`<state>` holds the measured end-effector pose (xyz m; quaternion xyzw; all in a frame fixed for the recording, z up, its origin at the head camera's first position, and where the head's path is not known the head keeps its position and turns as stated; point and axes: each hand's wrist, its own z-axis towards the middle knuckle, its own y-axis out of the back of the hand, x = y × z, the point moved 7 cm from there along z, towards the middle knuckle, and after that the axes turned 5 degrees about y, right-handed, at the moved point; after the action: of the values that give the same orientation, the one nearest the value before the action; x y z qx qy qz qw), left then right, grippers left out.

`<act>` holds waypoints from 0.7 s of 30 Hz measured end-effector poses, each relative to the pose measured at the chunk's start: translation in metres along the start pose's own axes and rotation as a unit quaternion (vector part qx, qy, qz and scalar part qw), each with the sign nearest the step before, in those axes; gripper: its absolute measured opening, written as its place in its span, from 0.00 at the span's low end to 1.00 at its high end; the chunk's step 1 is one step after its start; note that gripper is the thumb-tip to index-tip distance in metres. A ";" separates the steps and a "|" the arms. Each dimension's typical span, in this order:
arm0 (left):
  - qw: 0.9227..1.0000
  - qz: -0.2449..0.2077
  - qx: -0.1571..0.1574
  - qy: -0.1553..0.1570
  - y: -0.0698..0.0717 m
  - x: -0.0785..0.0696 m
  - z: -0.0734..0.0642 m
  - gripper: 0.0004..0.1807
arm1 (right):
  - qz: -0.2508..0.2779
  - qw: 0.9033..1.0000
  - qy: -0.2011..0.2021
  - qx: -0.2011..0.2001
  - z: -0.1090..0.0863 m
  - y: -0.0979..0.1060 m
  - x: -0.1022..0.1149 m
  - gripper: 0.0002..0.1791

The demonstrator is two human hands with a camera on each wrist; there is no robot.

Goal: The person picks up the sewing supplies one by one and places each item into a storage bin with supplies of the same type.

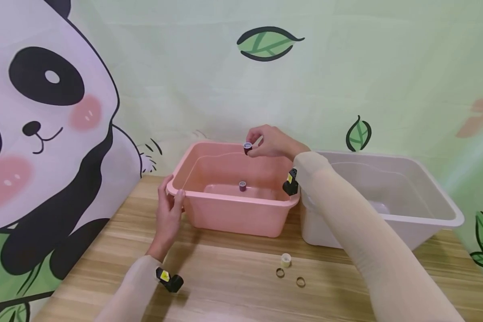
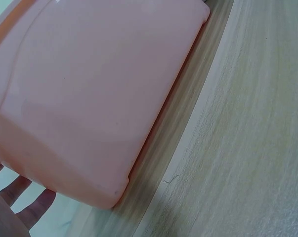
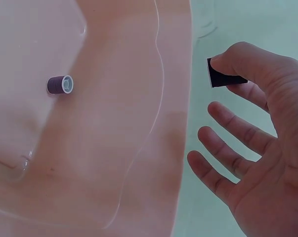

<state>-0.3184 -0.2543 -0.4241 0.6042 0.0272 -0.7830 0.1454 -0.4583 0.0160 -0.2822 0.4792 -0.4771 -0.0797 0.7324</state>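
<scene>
My right hand pinches a dark thread spool with a white end between thumb and index finger, above the far rim of the pink plastic tub. In the right wrist view the other fingers are spread apart and the held spool is partly covered by the thumb. A second, purple spool of thread lies inside the tub on its floor. My left hand grips the tub's left front corner, thumb over the rim and fingers along the outer side.
A grey-white tub stands to the right of the pink one, partly behind my right sleeve. On the wooden table in front are a cream spool and two thin brownish rings. A printed cloth backdrop hangs behind.
</scene>
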 end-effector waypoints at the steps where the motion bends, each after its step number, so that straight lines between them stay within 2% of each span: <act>1: 1.000 0.000 0.001 -0.001 0.000 0.000 0.000 0.31 | 0.001 1.000 0.001 0.000 0.000 0.000 0.000 0.11; 5: 1.000 0.002 0.002 -0.004 0.000 0.000 0.001 0.31 | 0.002 1.000 0.003 0.006 -0.001 -0.001 0.001 0.14; 12: 1.000 0.007 0.000 -0.005 0.000 0.001 0.002 0.31 | -0.017 1.000 0.004 0.016 -0.003 0.000 0.000 0.27; 21: 1.000 0.000 0.002 -0.006 0.000 0.001 0.001 0.30 | -0.018 0.999 -0.005 0.032 -0.005 -0.002 0.000 0.30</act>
<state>-0.3198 -0.2549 -0.4247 0.5995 0.0249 -0.7869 0.1444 -0.4537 0.0182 -0.2839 0.5102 -0.4742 -0.0799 0.7131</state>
